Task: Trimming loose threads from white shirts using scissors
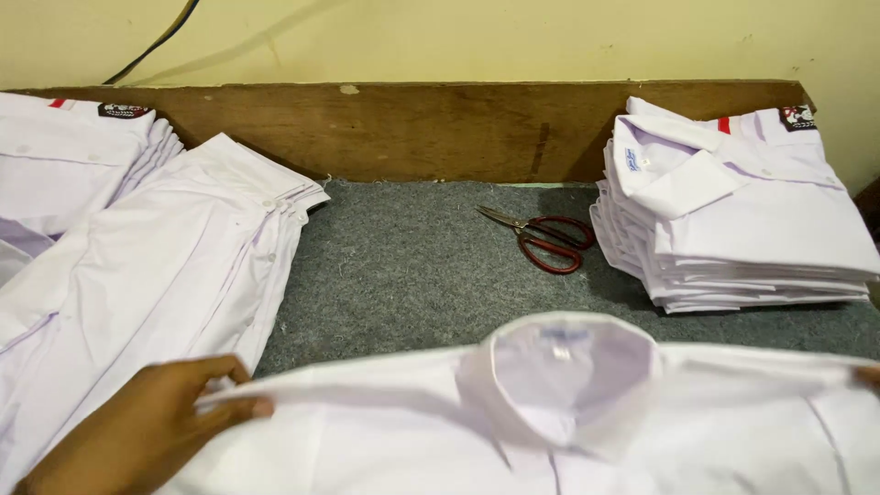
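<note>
A white collared shirt [550, 412] lies spread across the near edge of the grey felt table [412, 266], collar up and facing me. My left hand [147, 422] pinches the shirt's left shoulder edge between thumb and fingers. Only a fingertip of my right hand [869, 376] shows at the right frame edge, gripping the shirt's right shoulder edge. The shoulder line is pulled taut between the two hands.
A neat stack of folded white shirts [733, 211] stands at the back right. Red-handled scissors [541, 238] lie on the felt beside that stack. Unfolded white shirts [156, 257] are piled at the left. A brown wooden board [431, 128] backs the table.
</note>
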